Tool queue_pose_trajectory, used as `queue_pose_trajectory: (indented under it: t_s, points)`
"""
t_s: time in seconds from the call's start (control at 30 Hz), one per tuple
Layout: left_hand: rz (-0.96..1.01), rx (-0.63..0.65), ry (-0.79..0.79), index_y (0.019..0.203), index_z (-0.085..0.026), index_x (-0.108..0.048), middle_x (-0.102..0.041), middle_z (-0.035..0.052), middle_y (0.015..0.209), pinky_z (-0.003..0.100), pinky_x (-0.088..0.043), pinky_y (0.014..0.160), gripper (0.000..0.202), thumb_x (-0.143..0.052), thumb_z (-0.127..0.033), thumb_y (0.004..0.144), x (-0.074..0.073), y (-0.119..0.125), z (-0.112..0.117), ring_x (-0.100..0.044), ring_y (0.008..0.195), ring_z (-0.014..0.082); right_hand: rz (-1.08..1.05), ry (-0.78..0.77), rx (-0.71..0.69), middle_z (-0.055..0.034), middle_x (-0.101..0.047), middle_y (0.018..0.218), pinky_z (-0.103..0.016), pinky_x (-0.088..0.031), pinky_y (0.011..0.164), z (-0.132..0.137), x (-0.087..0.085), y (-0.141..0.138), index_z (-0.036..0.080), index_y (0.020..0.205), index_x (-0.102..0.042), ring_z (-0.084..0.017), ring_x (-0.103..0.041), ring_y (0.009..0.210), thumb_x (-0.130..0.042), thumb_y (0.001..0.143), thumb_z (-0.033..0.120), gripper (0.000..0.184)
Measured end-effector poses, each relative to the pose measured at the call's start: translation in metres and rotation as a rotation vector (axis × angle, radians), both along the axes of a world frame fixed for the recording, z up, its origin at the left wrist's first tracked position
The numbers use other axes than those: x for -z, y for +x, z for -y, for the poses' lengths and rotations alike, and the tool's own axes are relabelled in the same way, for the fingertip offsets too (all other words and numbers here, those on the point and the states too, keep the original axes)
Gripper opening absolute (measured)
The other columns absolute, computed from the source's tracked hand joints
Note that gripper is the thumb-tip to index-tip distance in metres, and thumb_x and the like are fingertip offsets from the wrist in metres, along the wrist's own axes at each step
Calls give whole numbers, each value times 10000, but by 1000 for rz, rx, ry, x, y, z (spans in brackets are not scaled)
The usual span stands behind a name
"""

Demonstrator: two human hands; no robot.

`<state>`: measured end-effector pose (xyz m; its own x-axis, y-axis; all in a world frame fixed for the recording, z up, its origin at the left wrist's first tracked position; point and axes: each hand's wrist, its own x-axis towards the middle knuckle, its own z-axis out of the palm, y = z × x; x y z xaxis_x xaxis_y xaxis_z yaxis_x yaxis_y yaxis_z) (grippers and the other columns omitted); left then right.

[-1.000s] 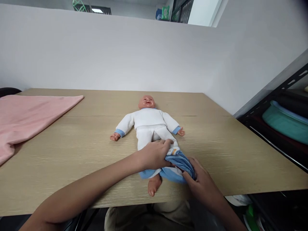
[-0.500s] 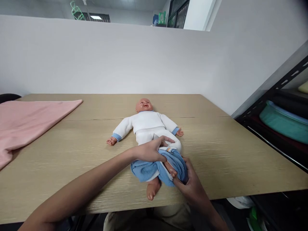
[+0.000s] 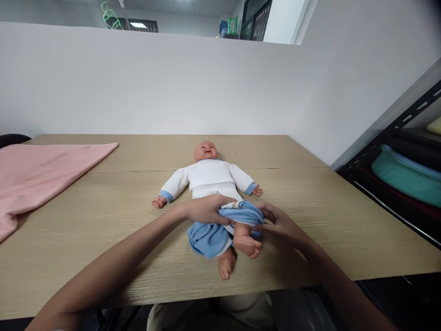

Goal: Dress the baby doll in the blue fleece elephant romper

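Note:
A baby doll (image 3: 209, 174) in a white top lies on its back on the wooden table (image 3: 103, 220), head away from me. Blue trousers (image 3: 210, 236) are bunched around its thighs, and both bare feet stick out toward me. My left hand (image 3: 206, 210) is closed on the blue fabric at the doll's waist. On the other side, my right hand (image 3: 277, 221) grips the same bunched fabric by the doll's hip.
A pink cloth (image 3: 37, 172) is spread at the table's left end. A black metal shelf (image 3: 406, 151) with a teal tub (image 3: 406, 177) stands to the right. A white partition wall rises behind the table. The table's front edge is just below the doll's feet.
The blue trousers have slid up the doll's legs toward its waist, baring both feet. My right hand moved from below the feet up to the doll's hip.

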<state>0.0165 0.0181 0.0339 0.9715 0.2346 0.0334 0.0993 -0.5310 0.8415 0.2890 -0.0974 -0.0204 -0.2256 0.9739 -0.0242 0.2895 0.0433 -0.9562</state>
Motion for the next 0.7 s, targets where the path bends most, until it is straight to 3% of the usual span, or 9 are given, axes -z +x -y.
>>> queue_pose_trajectory:
  t_s: [0.17, 0.27, 0.37, 0.47, 0.57, 0.63, 0.7]
  points:
    - [-89, -70, 96, 1287, -191, -702, -770, 54, 1093, 331, -513, 851, 370, -737, -333, 947, -12, -8, 2, -701, 979, 248, -31, -77, -261, -3, -660, 1025, -360, -527, 887, -35, -5, 16, 208, 1121, -665, -236, -645, 1023, -987, 748, 464, 556]
    - [-153, -108, 178, 1420, -225, -630, -750, 83, 1202, 357, -512, 909, 525, -771, -396, 943, -22, -19, 10, -701, 1067, 287, -49, -8, -337, -14, -627, 1013, -359, -506, 894, -42, -11, 18, 194, 1036, -698, -223, -605, 998, -860, 884, 554, 423]
    - [-201, -137, 239, 1507, -249, -547, -685, 124, 1345, 398, -481, 1013, 675, -789, -529, 943, -29, -34, 23, -654, 1212, 328, -62, 1, -280, -32, -661, 1091, -376, -499, 980, -45, -17, 14, 208, 1123, -719, -228, -611, 1069, -702, 1016, 569, 377]
    - [-267, -303, 257, 1402, -243, -593, -676, 112, 1279, 385, -475, 946, 629, -763, -632, 937, -31, -48, 36, -646, 1146, 318, -42, -41, -232, -30, -688, 1150, -366, -493, 1028, -51, -20, 6, 222, 1224, -706, -221, -626, 1116, -641, 1056, 569, 391]
    - [-401, -449, 196, 1226, -232, -662, -685, 51, 1028, 332, -433, 738, 565, -797, -659, 881, -30, -65, 40, -639, 907, 263, 47, -36, -274, -1, -669, 989, -322, -515, 885, -57, -22, -4, 217, 1150, -699, -203, -631, 956, -652, 1038, 598, 400]
    - [-448, -450, 126, 1160, -234, -691, -681, 19, 944, 313, -416, 697, 514, -835, -617, 850, -29, -77, 37, -627, 841, 238, 152, 46, -296, 0, -663, 960, -317, -504, 872, -59, -24, -10, 221, 1082, -704, -206, -625, 928, -678, 1023, 581, 366]
    - [-423, -410, 40, 1188, -242, -710, -721, 19, 1046, 306, -467, 782, 478, -860, -532, 839, -26, -89, 32, -656, 938, 242, 225, 168, -298, -17, -671, 1022, -333, -489, 947, -62, -26, -16, 223, 1033, -708, -224, -627, 994, -713, 1007, 550, 328]
